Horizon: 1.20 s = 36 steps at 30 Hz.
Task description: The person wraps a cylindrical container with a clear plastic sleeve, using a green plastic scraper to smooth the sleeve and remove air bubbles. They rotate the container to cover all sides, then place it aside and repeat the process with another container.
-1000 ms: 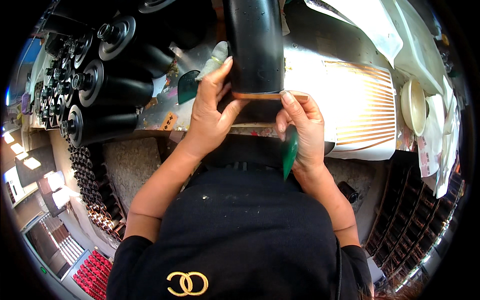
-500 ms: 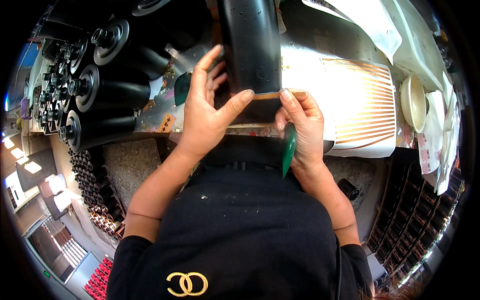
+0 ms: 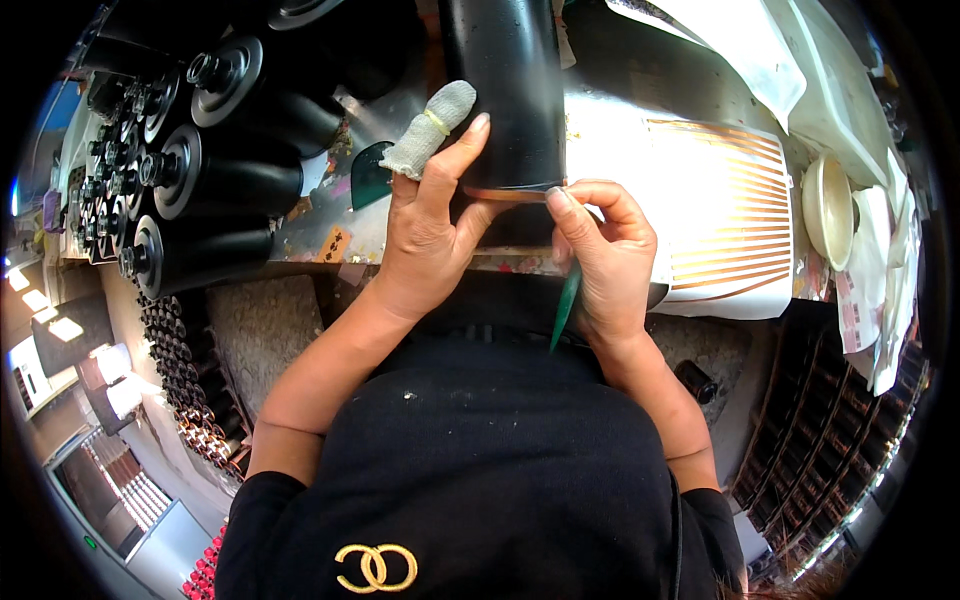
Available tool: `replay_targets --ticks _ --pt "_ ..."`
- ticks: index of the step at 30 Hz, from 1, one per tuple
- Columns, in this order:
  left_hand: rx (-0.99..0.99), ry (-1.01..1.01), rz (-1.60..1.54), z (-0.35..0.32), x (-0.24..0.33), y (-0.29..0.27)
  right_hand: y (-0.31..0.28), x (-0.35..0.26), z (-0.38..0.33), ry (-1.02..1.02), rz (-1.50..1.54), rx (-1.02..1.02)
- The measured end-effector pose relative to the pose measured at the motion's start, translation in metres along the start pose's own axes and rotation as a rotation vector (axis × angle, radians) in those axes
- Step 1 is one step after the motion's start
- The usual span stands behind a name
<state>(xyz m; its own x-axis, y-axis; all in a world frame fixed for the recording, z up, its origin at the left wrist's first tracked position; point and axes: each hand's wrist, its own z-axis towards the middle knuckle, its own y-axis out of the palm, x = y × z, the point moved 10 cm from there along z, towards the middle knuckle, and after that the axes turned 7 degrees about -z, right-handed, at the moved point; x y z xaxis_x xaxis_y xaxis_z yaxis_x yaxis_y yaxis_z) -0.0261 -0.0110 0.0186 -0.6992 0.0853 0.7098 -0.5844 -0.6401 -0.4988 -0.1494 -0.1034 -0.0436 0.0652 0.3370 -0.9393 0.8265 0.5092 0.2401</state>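
A black cylinder (image 3: 508,100) lies lengthwise in front of me, a thin copper-coloured strip (image 3: 515,194) running across its near end. My right hand (image 3: 608,235) pinches the strip's right end between thumb and index finger at the cylinder's edge. Tucked in that same hand, a green scraper blade (image 3: 567,305) hangs downward, seen nearly edge-on. My left hand (image 3: 432,230) has its fingers stretched, the index finger against the cylinder's left side and the thumb by the strip's left end. A grey cloth finger sleeve (image 3: 435,130) with a yellowish band covers one left finger.
Several black cylinders with threaded necks (image 3: 190,170) lie stacked at the left. A second dark green scraper (image 3: 371,178) and an orange card (image 3: 334,244) are on the bench. To the right lie a white sheet of copper-coloured strips (image 3: 730,215), a pale bowl (image 3: 828,210) and white plastic sheeting (image 3: 840,90).
My left hand has turned and its fingers have come onto the cylinder's side, bringing the finger sleeve into sight. The strip's right end has moved in against the cylinder, and the scraper has turned edge-on.
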Motion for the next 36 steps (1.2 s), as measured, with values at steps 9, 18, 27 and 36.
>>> replay_targets --ticks 9,18,27,36 --pt "-0.009 -0.191 -0.265 -0.012 -0.027 0.002 0.001 -0.004 0.004 -0.027 -0.047 -0.003" --pt "0.097 -0.387 -0.522 -0.004 -0.031 0.005 -0.003 0.001 0.005 -0.004 -0.011 0.013" --pt "0.135 -0.417 -0.546 -0.006 -0.033 0.009 -0.006 0.007 0.006 0.055 0.048 0.005" --pt "0.156 -0.413 -0.43 -0.002 -0.028 0.011 -0.007 0.01 0.007 0.069 0.086 0.006"
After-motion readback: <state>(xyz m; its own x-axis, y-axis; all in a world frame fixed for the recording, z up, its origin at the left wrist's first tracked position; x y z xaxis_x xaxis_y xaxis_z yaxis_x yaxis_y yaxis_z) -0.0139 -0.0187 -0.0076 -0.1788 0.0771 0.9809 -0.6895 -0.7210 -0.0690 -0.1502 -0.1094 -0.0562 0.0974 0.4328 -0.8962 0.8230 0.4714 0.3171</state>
